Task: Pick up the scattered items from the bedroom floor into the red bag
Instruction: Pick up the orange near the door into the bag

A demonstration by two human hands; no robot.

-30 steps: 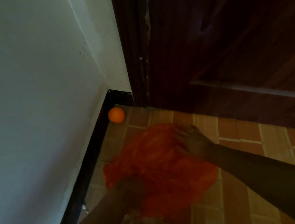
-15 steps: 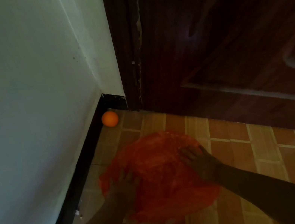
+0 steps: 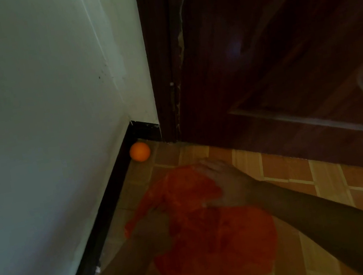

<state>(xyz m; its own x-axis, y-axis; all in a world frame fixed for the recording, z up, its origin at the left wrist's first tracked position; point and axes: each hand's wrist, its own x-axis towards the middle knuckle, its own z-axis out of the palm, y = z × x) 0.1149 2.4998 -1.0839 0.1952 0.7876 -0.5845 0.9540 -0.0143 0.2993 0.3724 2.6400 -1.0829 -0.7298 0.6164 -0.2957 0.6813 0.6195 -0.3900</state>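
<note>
Both hands are shifting on the red bag (image 3: 216, 233): the left hand (image 3: 152, 231) is now clenching its edge, while the right hand (image 3: 226, 184), blurred, grip unclear, is sliding toward the orange ball (image 3: 140, 151) lying beyond the bag in the wall corner, probably opening the bag.

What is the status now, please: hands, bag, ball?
Left hand gripping red bag edge; right hand blurred, on bag. Orange ball on floor in corner, not bagged. Nothing blocking it.
</note>
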